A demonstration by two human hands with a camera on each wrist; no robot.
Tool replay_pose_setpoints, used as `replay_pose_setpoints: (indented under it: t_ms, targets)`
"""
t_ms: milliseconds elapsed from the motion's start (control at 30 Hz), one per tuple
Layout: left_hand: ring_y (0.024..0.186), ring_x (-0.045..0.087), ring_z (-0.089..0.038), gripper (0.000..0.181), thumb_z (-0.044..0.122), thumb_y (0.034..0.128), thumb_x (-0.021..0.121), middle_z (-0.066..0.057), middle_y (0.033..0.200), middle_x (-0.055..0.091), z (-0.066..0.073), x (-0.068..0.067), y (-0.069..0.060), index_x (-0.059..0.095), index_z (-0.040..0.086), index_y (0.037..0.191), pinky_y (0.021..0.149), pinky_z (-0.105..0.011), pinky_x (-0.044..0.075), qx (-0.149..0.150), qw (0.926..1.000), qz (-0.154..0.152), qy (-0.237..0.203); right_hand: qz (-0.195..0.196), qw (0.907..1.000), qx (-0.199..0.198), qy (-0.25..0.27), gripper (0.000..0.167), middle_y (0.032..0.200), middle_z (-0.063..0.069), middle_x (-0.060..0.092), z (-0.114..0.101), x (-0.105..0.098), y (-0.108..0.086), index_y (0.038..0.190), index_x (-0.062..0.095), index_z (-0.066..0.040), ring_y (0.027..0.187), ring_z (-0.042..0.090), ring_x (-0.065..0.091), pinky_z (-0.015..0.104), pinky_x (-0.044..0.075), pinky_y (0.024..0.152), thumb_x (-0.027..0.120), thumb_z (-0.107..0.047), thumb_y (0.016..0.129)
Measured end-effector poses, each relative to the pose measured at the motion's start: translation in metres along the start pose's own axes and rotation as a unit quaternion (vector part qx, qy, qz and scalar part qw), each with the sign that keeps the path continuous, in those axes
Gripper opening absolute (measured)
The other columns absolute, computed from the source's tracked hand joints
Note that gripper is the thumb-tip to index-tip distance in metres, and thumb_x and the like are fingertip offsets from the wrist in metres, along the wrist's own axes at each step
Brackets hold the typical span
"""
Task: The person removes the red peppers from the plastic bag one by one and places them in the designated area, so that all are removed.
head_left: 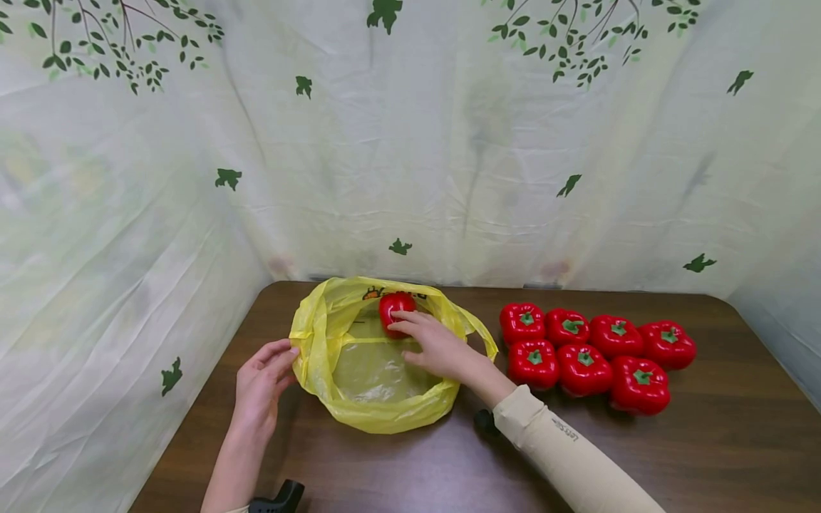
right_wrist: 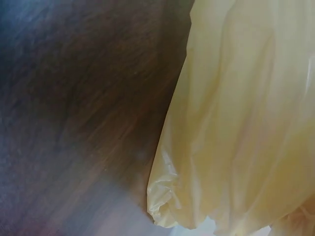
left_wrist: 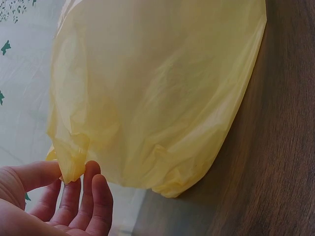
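A yellow plastic bag (head_left: 391, 420) stands on the table with its mouth spread wide. My left hand (head_left: 263, 377) pinches the bag's left edge between thumb and fingers, as the left wrist view shows up close on a gathered fold of the bag (left_wrist: 147, 98). Inside, against the far wall, is one red bell pepper (head_left: 395, 308). Reaching over the right rim, my right hand (head_left: 439, 345) touches that pepper with extended fingers, while its thumb stands apart from it. The right wrist view has only the bag's outside (right_wrist: 236, 123) and the table; the hand is hidden there.
Several red bell peppers (head_left: 585, 360) with green stems sit in two rows on the brown table (head_left: 725, 413), right of the bag. A pale leaf-print curtain (head_left: 423, 178) hangs behind and at the sides. One bag handle loop (head_left: 482, 333) droops at the right.
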State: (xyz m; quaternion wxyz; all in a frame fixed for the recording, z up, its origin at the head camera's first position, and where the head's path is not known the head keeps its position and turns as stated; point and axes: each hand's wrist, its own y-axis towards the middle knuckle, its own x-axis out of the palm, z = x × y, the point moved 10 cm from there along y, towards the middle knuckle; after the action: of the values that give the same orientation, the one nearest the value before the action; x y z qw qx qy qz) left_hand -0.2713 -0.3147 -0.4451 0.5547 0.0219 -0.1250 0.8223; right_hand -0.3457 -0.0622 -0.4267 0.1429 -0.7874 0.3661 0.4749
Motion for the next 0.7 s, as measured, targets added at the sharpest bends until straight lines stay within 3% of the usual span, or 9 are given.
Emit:
replay_pose_setpoints:
  t_ms: [167,333,533,700]
  targets:
    - [0.082,0.065,-0.012,0.010,0.012,0.0910,0.072,0.002,0.090,0.069,0.000,-0.001,0.000,0.069,0.010,0.100,0.072,-0.027,0.056,0.001,1.0000,-0.001,-0.007,0.038,0.9984,0.014,0.038,0.049,0.147,0.000,0.045,0.005,-0.008,0.001,0.139,0.055,-0.017,0.135,0.022,0.040,0.041,0.034,0.110,0.069,-0.015,0.092]
    - [0.083,0.065,-0.012,0.010,0.013,0.0909,0.072,0.002,0.091,0.069,-0.001,-0.001,0.001,0.069,0.011,0.100,0.073,-0.027,0.056,-0.002,1.0000,-0.001,-0.006,0.085,0.9948,0.024,0.052,0.053,0.148,0.005,0.042,0.010,-0.019,0.005,0.140,0.052,-0.013,0.135,0.023,0.038,0.041,0.034,0.110,0.071,-0.011,0.090]
    - [0.083,0.064,-0.012,0.009,0.012,0.0911,0.072,0.003,0.091,0.069,-0.002,-0.001,0.001,0.069,0.011,0.099,0.074,-0.026,0.055,-0.007,1.0000,0.002,-0.004,0.063,0.9961,0.046,0.040,0.064,0.156,0.009,0.033,0.017,-0.015,0.013,0.147,0.044,-0.014,0.141,0.028,0.031,0.044,0.031,0.112,0.072,-0.014,0.090]
    - [0.084,0.064,-0.012,0.010,0.013,0.0917,0.071,0.003,0.092,0.069,-0.002,-0.001,0.001,0.069,0.011,0.101,0.075,-0.026,0.055,-0.008,1.0000,0.002,0.002,0.053,0.9966,0.054,0.032,0.074,0.152,0.006,0.036,0.022,-0.012,0.019,0.150,0.039,-0.016,0.138,0.026,0.034,0.042,0.034,0.110,0.077,-0.016,0.087]
